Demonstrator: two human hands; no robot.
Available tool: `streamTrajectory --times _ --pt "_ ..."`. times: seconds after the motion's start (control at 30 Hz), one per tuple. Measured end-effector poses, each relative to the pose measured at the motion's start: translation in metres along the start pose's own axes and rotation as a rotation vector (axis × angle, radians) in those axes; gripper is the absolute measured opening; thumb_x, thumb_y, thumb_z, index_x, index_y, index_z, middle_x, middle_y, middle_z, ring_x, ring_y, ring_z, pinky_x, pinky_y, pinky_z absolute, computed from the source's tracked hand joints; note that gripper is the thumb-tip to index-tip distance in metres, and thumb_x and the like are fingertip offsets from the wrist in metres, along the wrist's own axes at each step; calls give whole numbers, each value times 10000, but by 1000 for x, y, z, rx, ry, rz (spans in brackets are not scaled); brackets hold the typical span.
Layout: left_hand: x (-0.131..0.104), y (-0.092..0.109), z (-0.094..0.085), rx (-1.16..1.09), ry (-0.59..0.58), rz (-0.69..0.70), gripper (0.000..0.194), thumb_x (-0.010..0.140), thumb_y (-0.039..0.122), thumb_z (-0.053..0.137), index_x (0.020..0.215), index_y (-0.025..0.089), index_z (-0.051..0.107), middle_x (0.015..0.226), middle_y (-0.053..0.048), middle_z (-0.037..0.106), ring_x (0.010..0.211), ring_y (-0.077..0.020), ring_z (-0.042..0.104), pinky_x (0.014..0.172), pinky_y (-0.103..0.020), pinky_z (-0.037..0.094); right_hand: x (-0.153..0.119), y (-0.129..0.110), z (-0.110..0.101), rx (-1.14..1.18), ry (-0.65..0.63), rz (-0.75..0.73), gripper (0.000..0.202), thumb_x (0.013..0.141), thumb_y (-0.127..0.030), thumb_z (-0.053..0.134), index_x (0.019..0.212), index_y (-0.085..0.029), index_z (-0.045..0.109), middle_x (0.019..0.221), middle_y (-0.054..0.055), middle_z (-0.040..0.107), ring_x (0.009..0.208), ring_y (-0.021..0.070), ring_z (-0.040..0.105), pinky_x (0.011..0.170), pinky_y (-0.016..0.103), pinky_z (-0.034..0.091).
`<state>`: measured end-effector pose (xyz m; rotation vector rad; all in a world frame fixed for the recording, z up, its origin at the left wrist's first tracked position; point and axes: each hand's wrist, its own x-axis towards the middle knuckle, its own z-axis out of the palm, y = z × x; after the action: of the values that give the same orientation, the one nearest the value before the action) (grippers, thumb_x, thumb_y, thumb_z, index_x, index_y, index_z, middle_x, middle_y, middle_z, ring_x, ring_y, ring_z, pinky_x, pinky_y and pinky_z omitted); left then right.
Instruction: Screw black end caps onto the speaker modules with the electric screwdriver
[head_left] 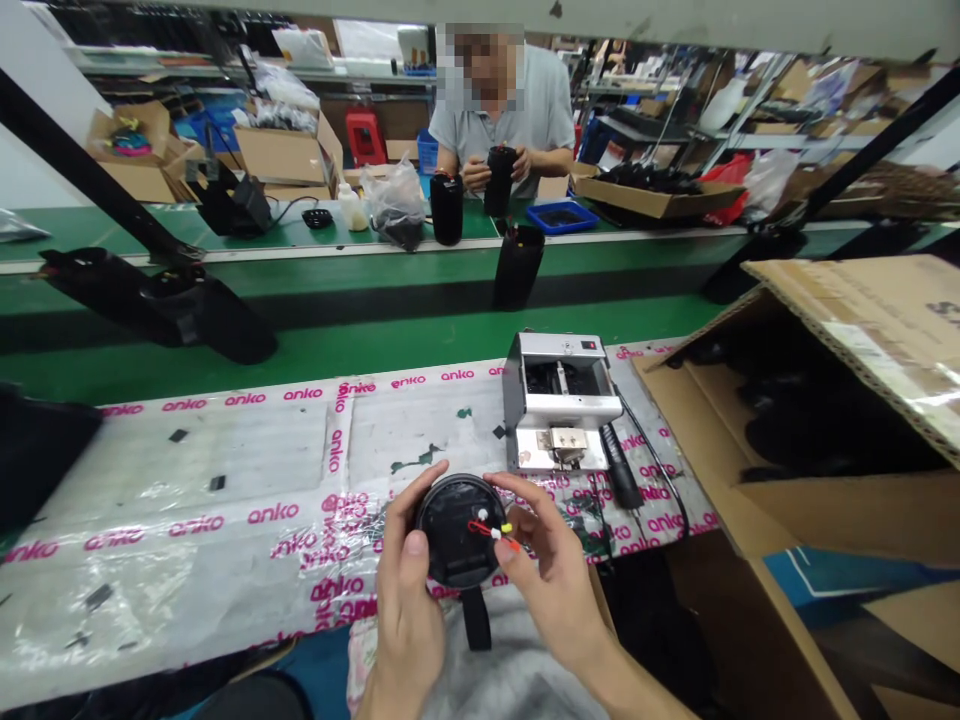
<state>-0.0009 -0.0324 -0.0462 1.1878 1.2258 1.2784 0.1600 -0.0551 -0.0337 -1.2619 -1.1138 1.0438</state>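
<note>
Between my two hands is a round black speaker-like housing [454, 545], its open end facing up toward me. Short red wires with small white and yellow connectors [495, 530] stick out on its right side. A black strap [476, 620] hangs from its lower edge. My left hand [409, 580] wraps round the left side, thumb on the rim. My right hand [547, 565] grips the right side, its thumb and fingers close to the connectors. Beyond my right hand stands a silver screw-feeder machine [562, 400], with a black electric screwdriver [621, 470] lying beside it.
Printed plastic sheeting [247, 480] covers the bench. A cardboard box [840, 500] of black items stands on the right. Across the green conveyor [360, 340], which carries black cylinders [517, 268], a co-worker [499, 110] holds another cylinder. A slanted black post [97, 170] rises at left.
</note>
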Motion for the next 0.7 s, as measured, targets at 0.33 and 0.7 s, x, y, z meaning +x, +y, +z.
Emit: streamTrajectory --times 0.33,0.7 --pt "-5 -10 34 -104 194 48 500 1142 637 459 1376 250 672 1475 -99 700 1392 -300 641 1184 -449 495 -8 2 4 -18 50 -46 456 1058 -437 731 1511 -423 686 1576 46 699 1514 283 620 1306 514 493" --pt "35 6 -58 176 -567 19 888 933 654 839 1707 400 486 1809 -43 462 1679 -359 440 1390 -463 380 -8 -1 12 245 108 101 457 1006 -502 802 1448 -398 751 1622 48 685 1544 295 626 1358 551 452"
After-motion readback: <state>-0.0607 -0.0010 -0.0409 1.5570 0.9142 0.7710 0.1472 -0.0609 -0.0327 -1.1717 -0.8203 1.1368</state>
